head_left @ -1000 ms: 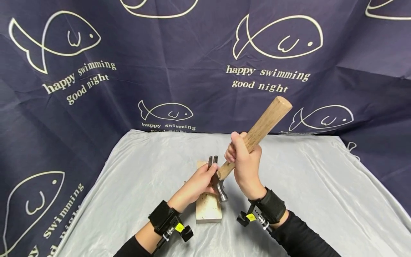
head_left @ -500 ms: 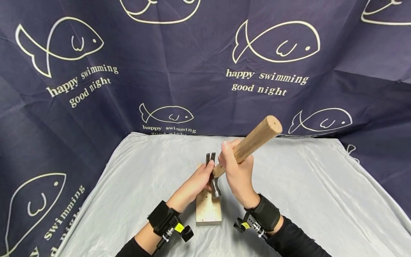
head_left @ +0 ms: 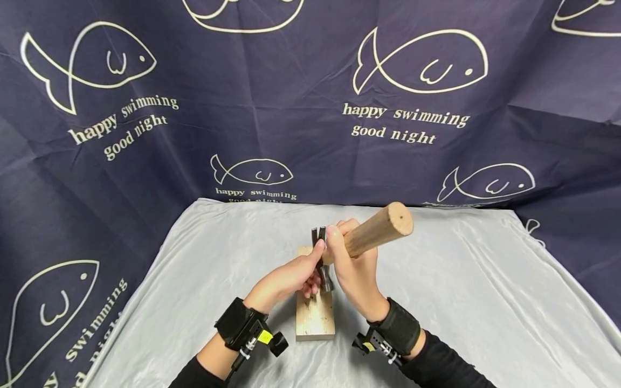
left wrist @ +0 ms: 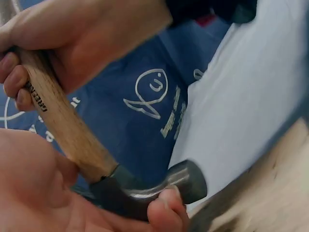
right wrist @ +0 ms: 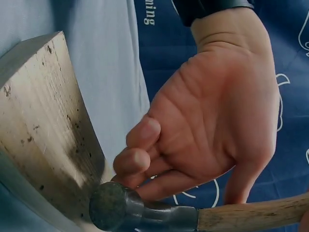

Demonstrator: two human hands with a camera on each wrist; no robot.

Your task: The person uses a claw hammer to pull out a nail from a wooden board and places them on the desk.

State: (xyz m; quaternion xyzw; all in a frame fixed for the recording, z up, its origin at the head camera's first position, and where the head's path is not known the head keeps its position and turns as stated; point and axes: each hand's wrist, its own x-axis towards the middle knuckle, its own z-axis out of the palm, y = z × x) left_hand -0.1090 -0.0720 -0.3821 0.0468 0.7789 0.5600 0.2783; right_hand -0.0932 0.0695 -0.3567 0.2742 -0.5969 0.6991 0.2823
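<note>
My right hand (head_left: 356,272) grips the wooden handle (head_left: 373,234) of a claw hammer (left wrist: 72,130), whose butt end points up and toward the head camera. Dark metal makes up the hammer's head (head_left: 326,277), with the claw pointing away and the round striking face toward me. My left hand (head_left: 288,277) holds that head, thumb along its side near the claw and fingers curled beneath; in the left wrist view a fingertip (left wrist: 169,208) wraps over the neck by the striking face. Below lies a pale wooden block (head_left: 315,320), partly hidden by the left hand and the hammer head.
A silvery-white cloth (head_left: 461,302) covers the table. Behind it and to the side hangs a dark blue curtain (head_left: 310,108) printed with white fish and lettering. Small dark marks dot the block's surface in the right wrist view.
The handle's butt end has swung down and to the left, tilting more toward the camera. My right hand has shifted left with it. The left hand's fingers now show beneath the hammer head.
</note>
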